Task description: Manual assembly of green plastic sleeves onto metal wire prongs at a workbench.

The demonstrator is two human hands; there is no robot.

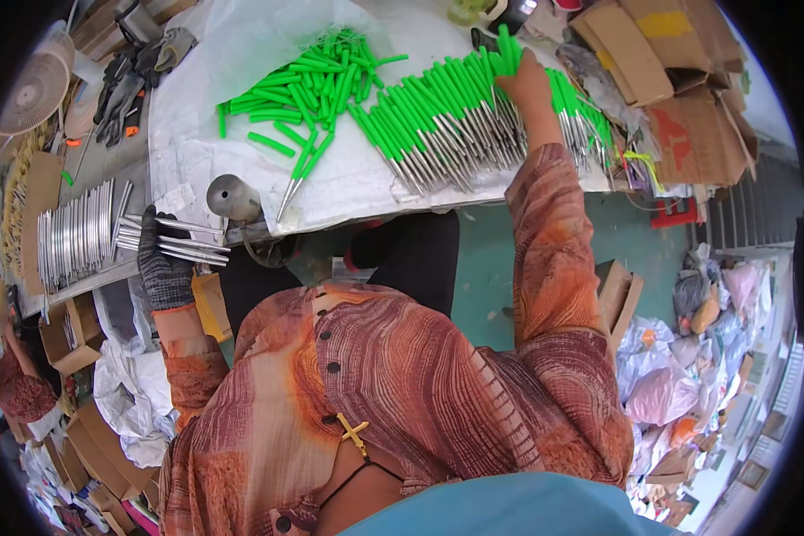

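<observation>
My left hand (164, 275), in a dark grey knitted glove, is closed around several bare metal rods (196, 243) at the table's front edge. Beside it, a round grey metal block with a hole (232, 195) sticks up at the edge. My bare right hand (529, 89) reaches to the far right and grips green-handled metal rods (506, 55) at their green ends. These belong to a long row of green-handled metal rods (442, 103) lying side by side, tips toward me. A heap of loose green handles (317, 85) lies at the back centre.
Bare metal rods (79, 234) lie in a row at the left. Dark gloves (121, 98) and a fan (37, 85) are farther back. Cardboard boxes (697, 125) stand at the right, above bags (670, 384) on the floor. Another person (22, 384) is at far left.
</observation>
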